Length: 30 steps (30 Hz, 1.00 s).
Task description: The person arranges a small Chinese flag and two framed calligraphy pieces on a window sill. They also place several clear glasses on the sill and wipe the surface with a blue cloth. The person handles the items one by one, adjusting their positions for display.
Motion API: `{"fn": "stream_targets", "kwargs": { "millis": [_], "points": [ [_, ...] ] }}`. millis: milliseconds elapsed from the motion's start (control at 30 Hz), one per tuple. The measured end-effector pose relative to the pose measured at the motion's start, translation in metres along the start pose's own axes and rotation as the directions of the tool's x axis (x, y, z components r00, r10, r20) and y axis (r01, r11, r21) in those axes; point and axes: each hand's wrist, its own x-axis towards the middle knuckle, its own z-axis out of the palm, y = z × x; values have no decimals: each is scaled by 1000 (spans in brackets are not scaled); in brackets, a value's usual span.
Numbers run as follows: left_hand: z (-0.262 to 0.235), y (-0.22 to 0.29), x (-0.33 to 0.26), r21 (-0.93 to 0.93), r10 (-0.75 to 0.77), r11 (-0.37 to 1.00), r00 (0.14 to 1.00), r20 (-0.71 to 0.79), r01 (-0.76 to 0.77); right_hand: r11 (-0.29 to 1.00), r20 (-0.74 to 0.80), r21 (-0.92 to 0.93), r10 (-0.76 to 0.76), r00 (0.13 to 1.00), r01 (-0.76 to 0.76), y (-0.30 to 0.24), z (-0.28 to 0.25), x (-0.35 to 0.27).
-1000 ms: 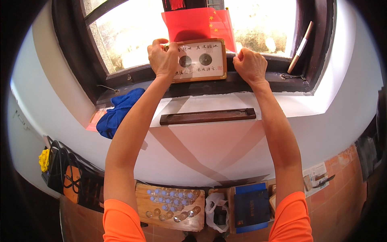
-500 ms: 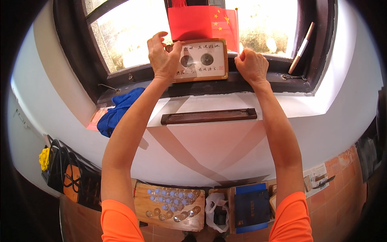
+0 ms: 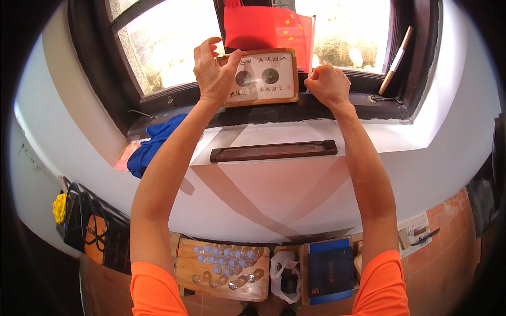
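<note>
A small wooden-framed panel (image 3: 287, 95) leans upright on the dark window ledge. It bears two round dark medallions and brush writing on white. My left hand (image 3: 213, 71) grips its upper left corner, thumb toward the front and fingers curled at the edge. A red flag (image 3: 253, 26) with yellow stars stands behind the panel, its thin white stick on the right side. Around the lower part of that stick my right hand (image 3: 331, 85) is closed in a fist, just right of the panel. The stick's lower end is mostly hidden by the hand.
A blue cloth (image 3: 153, 147) lies at the sill's left, a long dark wooden tray (image 3: 274, 151) at its front edge. Below stand a wooden board (image 3: 184, 263) with small bottles and glasses, a white plastic bag (image 3: 276, 268) and dark blue folders (image 3: 330, 271). A rod (image 3: 395, 60) leans at right.
The flag has shifted slightly to the right, and my right hand has moved a little down and left on its stick. The framed panel and my left hand are nearly unmoved.
</note>
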Motion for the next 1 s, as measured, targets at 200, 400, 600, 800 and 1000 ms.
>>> {"fn": "stream_targets", "kwargs": {
  "millis": [200,400,600,800,1000],
  "points": [
    [3,6,6,-64,48,997,998,40,-45,996,120,55,63,991,-69,7,2,6],
    [8,1,17,-7,-20,1000,999,39,20,993,142,87,66,988,-79,6,1,5],
    [11,5,21,84,-122,989,992,32,119,980,290,156,75,954,-125,2,-7,6],
    [10,3,22,201,-238,954,970,60,221,989,234,127,47,971,-78,1,-1,4],
    [12,6,27,196,-403,899,915,17,392,990,271,123,31,962,-66,-3,-5,2]
  ]
}}
